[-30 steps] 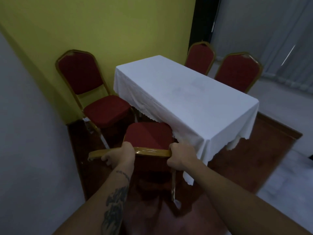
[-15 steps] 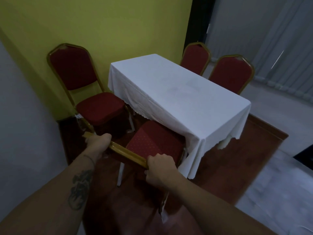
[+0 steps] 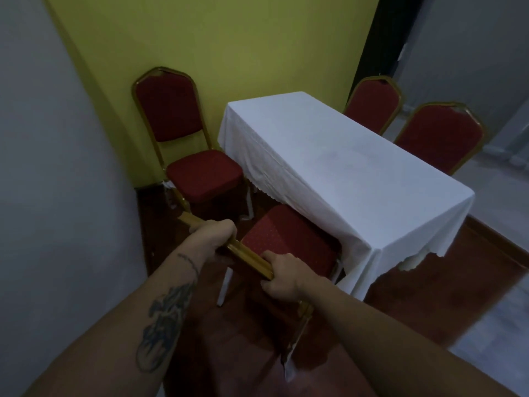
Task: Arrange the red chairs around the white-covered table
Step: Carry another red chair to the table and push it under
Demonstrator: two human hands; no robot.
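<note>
The white-covered table [image 3: 343,167] stands in the middle of the room. A red chair [image 3: 289,242] with a gold frame is right in front of me, its seat partly under the table's near long side. My left hand [image 3: 213,234] and my right hand [image 3: 282,277] both grip the gold top rail of its backrest. A second red chair [image 3: 200,176] stands to its left, against the yellow wall. Two more red chairs [image 3: 375,106] [image 3: 439,138] stand on the table's far side, only their backs showing.
A yellow wall [image 3: 229,44] lies behind the table, a grey wall [image 3: 57,167] close on my left. Dark red carpet [image 3: 429,296] covers the floor under the table. Pale floor and grey curtains lie to the right.
The chair I hold has swung from facing the table's corner to square with its long side, and its seat has slid further under the cloth. My view shifted left.
</note>
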